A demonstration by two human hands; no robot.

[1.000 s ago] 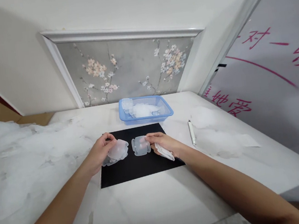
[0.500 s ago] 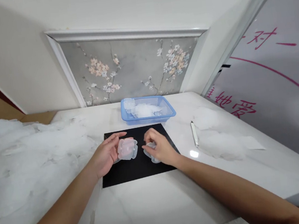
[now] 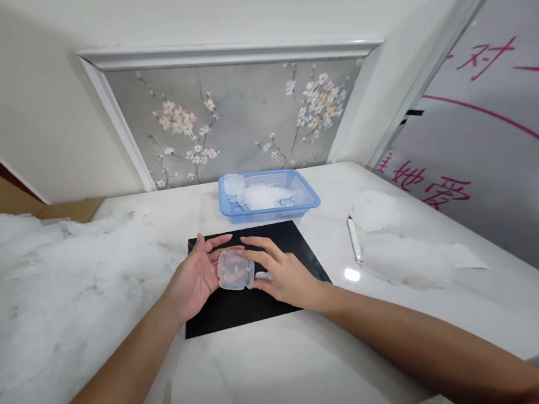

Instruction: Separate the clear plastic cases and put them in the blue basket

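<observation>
A squarish, translucent plastic lid (image 3: 235,270) with small tabs on its edges is held up over a black mat (image 3: 244,313). My right hand (image 3: 283,275) grips its right side, thumb at the lower corner and fingers at the upper one. At the lid's left edge, my left hand (image 3: 200,279) is open, palm turned inward, thumb raised and fingers stretched; some fingers pass behind the lid. Another translucent piece (image 3: 263,275) shows partly between the right thumb and fingers, mostly hidden by that hand.
Behind the mat stands a blue plastic basket (image 3: 271,215) holding more translucent lids. A large heap of similar pieces (image 3: 64,293) covers the table's left side. To the right lie a white pen-like tool (image 3: 355,240) and a smaller translucent pile (image 3: 399,258). A whiteboard (image 3: 497,134) borders the right.
My right hand has come left from the piece on the mat and taken hold of the lid's right side. My left fingers have spread, with the thumb lifted away from the lid.
</observation>
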